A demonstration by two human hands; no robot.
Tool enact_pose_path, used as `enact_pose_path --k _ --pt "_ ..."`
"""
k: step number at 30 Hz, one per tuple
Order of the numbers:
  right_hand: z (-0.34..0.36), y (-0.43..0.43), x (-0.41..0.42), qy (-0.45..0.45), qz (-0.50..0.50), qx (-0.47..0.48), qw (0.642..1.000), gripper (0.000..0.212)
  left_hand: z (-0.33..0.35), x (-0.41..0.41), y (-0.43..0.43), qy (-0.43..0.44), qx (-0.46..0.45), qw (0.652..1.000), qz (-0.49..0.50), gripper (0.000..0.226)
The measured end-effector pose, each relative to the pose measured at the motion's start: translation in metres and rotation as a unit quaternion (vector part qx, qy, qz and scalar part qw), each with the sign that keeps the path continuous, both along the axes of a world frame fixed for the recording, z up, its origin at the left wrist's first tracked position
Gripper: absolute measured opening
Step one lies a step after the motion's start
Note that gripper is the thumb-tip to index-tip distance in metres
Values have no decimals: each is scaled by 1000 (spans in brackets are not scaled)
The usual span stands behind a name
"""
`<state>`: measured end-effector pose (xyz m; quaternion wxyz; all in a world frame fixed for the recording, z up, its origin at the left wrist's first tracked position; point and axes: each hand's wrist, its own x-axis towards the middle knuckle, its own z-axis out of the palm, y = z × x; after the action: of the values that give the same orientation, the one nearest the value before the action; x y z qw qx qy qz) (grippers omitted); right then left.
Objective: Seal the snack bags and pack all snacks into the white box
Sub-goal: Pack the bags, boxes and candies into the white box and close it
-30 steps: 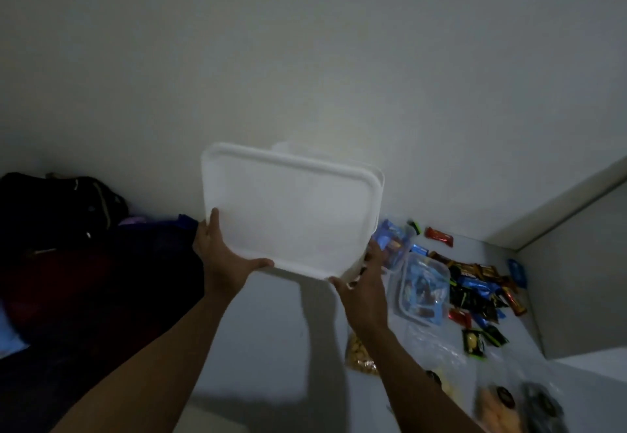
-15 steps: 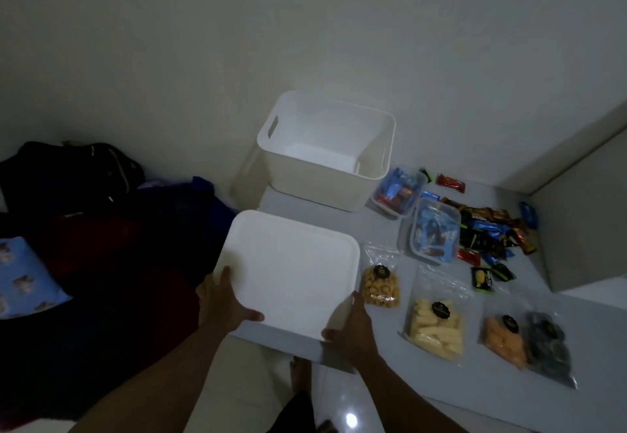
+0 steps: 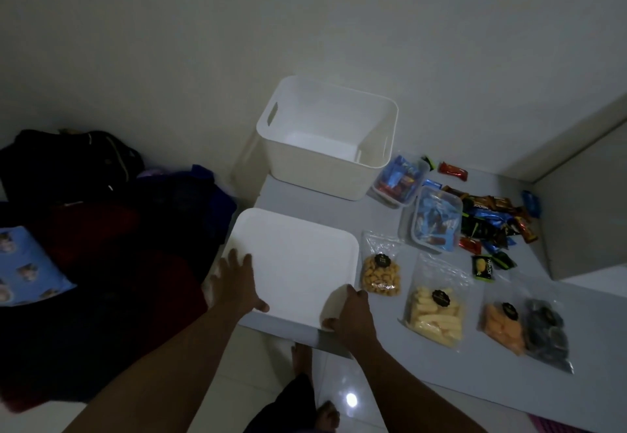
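Note:
The open white box (image 3: 315, 174) stands at the back of the grey table (image 3: 339, 210), with nothing visible inside. Its flat white lid (image 3: 298, 263) lies in front of it at the table's near left corner. My left hand (image 3: 237, 283) rests on the lid's left edge, fingers spread. My right hand (image 3: 353, 317) grips the lid's near right corner. Right of the lid lie clear snack bags: yellow puffs (image 3: 380, 276), pale sticks (image 3: 436, 317), orange pieces (image 3: 502, 327) and dark pieces (image 3: 546, 334). Whether the bags are sealed cannot be told.
Two clear tubs of wrapped sweets (image 3: 400, 178) (image 3: 436, 218) and a pile of wrapped bars (image 3: 492, 218) lie right of the box. Dark bags and clothes (image 3: 84, 167) and a blue pillow (image 3: 23, 263) lie left of the table. A wall ledge (image 3: 593, 212) bounds the right. My feet (image 3: 302, 354) are below.
The lid, held up in front of the wall with both hands, came down and now lies flat on the table. My left hand's fingers have spread.

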<state>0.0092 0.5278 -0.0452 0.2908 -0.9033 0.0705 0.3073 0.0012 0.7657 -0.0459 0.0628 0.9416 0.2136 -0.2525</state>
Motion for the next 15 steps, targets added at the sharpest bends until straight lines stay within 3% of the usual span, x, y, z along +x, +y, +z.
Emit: enact_pose_path --k 4,11,15 --pt "-2 4 7 -9 78 -52 996 88 -3 14 -8 11 -29 994 -103 122" --pt "-13 0 20 -6 195 -137 971 98 -11 26 -11 57 -21 989 -134 114" --pt "-10 -3 37 -37 185 -123 974 78 -1 47 -29 100 28 983 -150 103"
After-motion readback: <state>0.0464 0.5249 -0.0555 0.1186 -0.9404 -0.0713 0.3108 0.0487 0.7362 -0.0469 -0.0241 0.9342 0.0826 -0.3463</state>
